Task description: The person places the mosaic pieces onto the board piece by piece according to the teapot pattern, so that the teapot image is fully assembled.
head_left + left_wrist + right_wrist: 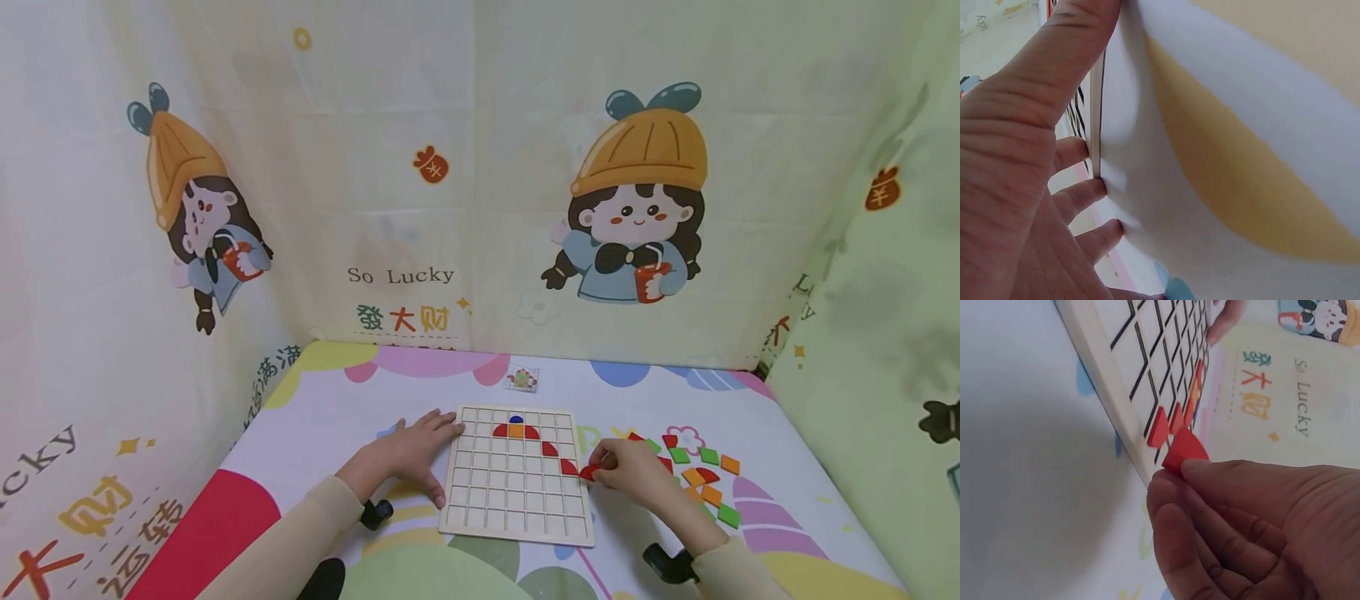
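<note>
A pale wooden grid board (517,525) lies on the table, holding a blue half-round tile (516,420), an orange square tile (516,431) and several red quarter-round tiles (550,449). Fingers spread, my left hand (411,452) rests at the board's left edge; in the left wrist view its thumb and fingertips touch the board's side. My right hand (632,469) pinches a red quarter-round tile (1185,450) between thumb and fingers. This tile is just above the board's right edge, beside the red tile in the lowest filled square (1158,428).
Right of the board, loose green tiles (728,516), orange tiles (730,464) and red tiles (707,475) lie scattered on the patterned tablecloth. A small pattern card (522,379) lies behind the board. Printed cloth (510,208) hangs around the table's back and sides.
</note>
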`<state>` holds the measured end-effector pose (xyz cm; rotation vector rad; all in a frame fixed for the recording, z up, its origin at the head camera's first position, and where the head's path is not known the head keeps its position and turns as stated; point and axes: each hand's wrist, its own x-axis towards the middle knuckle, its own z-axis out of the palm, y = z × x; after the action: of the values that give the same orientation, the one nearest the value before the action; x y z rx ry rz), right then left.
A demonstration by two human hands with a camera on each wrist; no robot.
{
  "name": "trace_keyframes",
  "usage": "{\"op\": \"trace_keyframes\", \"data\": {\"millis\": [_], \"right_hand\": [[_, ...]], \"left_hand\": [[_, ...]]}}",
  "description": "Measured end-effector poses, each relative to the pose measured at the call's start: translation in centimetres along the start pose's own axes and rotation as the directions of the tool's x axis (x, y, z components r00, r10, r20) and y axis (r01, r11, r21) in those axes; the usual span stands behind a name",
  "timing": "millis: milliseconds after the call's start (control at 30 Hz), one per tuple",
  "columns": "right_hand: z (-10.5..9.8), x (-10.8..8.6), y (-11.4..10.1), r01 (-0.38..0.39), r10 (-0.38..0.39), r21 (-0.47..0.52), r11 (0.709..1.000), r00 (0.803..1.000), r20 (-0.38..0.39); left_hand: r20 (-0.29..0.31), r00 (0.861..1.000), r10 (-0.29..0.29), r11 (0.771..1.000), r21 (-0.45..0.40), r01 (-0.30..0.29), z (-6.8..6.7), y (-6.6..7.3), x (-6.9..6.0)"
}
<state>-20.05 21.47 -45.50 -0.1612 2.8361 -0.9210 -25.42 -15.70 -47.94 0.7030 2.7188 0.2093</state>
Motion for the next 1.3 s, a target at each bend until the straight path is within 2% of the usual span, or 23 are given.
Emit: {"op": "trace_keyframes", "data": {"millis": [100,300,500,767,1067,1300], "right_hand": [[0.5,0.0,-0.4,0.014,-0.013,0.022,1.000,1.000,-0.011],[1.7,0.1,-1.1,0.047,-0.048,-0.043,0.998,0.998,-0.030],[2.2,0.0,-1.6,0.051,-0.051,-0.063,0.997,0.999,-0.007],[2.7,0.0,-1.3,0.059,-0.058,-0.081,0.995,0.998,0.008],[3.2,0.3,-1.2,0.073,-0.076,-0.121,0.990,0.997,-0.025],[3.5,0.5,-1.1,0.048,-0.051,-0.120,0.992,0.998,-0.022]], "left_hand": [[0.001,1.000,-0.005,1.000,-0.004,0.005,0.0,0.1,0.0],[-0.003,1.000,-0.010,1.000,-0.006,0.010,0.1,0.1,0.0],[-0.005,1.000,-0.005,1.000,-0.006,0.005,0.1,0.1,0.0],[-0.007,1.000,-0.005,1.000,-0.007,0.005,-0.2,0.2,-0.1],[-0.007,1.000,0.001,1.000,-0.013,-0.002,-0.2,0.2,-0.2],[-0.006,1.000,0.000,1.000,-0.008,0.000,-0.1,0.1,-0.1]]}}
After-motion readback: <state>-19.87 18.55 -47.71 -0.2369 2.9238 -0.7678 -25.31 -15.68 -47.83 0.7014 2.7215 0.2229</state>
